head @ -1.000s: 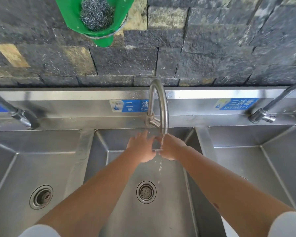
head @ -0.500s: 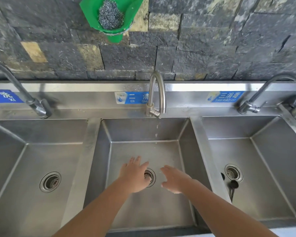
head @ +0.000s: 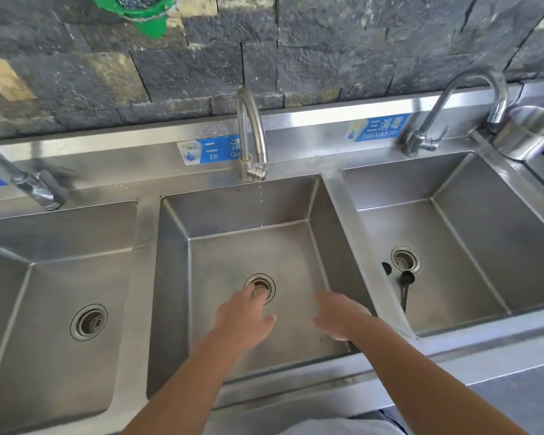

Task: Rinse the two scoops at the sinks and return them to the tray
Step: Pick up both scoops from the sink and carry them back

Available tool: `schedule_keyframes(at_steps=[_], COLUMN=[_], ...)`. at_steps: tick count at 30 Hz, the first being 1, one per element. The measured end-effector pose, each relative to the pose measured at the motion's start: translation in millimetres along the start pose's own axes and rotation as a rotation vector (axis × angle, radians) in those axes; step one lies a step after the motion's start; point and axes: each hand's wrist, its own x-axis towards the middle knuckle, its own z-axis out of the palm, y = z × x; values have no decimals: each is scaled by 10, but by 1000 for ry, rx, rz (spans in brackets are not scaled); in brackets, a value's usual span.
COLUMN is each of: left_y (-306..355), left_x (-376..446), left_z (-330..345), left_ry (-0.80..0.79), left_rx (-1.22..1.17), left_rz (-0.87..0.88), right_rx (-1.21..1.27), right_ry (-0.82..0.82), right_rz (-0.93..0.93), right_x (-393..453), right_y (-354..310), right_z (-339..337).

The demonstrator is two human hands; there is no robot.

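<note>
Both my hands hover empty over the middle sink [head: 252, 202]. My left hand [head: 244, 318] has its fingers spread just in front of the drain. My right hand [head: 339, 318] is open near the sink's right wall. A dark long-handled scoop [head: 405, 287] lies on the floor of the right sink [head: 484, 221], beside its drain. A second dark round piece [head: 387, 267] sits just left of it; I cannot tell if it is the other scoop. The middle tap [head: 252, 133] only drips. No tray is in view.
A left sink [head: 54, 277] with its own tap [head: 29, 183] lies beside the middle one. The right tap [head: 465, 105] arches over the right sink. A steel pot [head: 528, 133] stands at the far right. A green holder [head: 139, 7] with steel wool hangs on the stone wall.
My hands came down from under the running tap to low over the basin and parted. The stream has dwindled to drips. My view has swung right, showing more of the right sink.
</note>
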Motion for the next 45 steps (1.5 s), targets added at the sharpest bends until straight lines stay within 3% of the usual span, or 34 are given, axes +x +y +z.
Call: schedule_keyframes(at_steps=[8,19,26,34,40,45], left_y=[725,2690,3588,3715,3504,3413], left_x=[270,1062,1738,2626,3160,3373], left_z=[3,204,713,1782,2490,2763], left_ry=[-77,-153,-252,-395,-270,-120], left_rx=[-26,-154,-319,-563,-737,-576], left_rz=[6,121,68,-336,-599,-567], right_rx=[24,49,166,398,762,951], right_ry=[103,163,30,-145,-86,5], right_rz=[-9,177,279,375,508,672], right_x=[-60,-3,473,1374,2080,2459], right_y=[569,2311,3160,3636,3787,3860], right_z=[-265,-843,-798,-266,117,431])
